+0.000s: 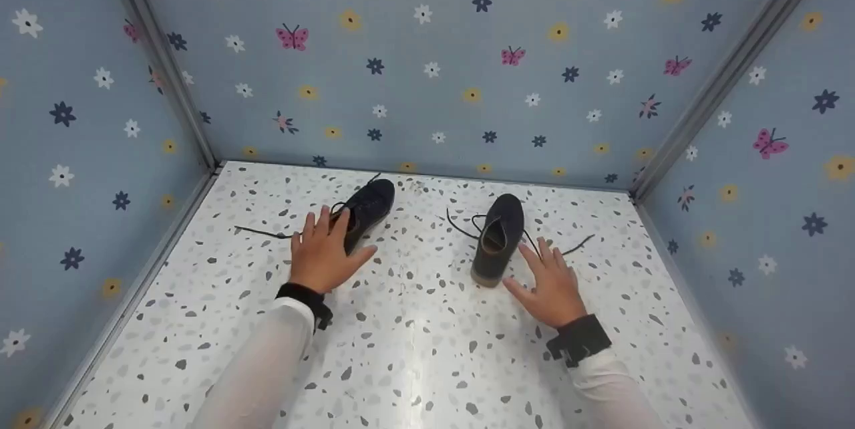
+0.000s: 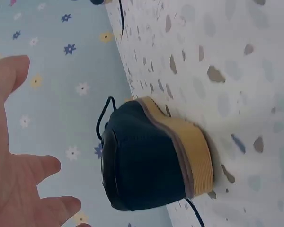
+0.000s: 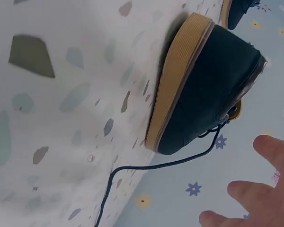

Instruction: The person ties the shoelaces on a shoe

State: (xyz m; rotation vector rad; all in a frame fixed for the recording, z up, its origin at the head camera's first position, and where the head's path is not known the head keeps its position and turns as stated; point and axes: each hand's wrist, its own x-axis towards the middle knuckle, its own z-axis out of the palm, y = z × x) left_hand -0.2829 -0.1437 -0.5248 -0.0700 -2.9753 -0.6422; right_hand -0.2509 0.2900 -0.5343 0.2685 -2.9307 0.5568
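Observation:
Two dark lace-up shoes with tan soles stand on a speckled white surface, their laces undone. In the head view the left shoe (image 1: 371, 205) points up and to the right, and my left hand (image 1: 324, 252) is over its heel end with fingers spread. From the left wrist, that shoe's heel (image 2: 146, 161) shows apart from the fingers. The right shoe (image 1: 506, 218) is nearly upright in the head view. My right hand (image 1: 551, 289) is beside its heel, fingers spread, holding nothing. In the right wrist view a loose lace (image 3: 165, 164) trails from the shoe (image 3: 203, 90).
Blue panels printed with flowers and butterflies enclose the surface at the back (image 1: 427, 81), left (image 1: 87, 148) and right (image 1: 768, 182). Grey metal posts (image 1: 163, 55) stand at the corners. A loose lace (image 1: 264, 232) lies left of the left shoe.

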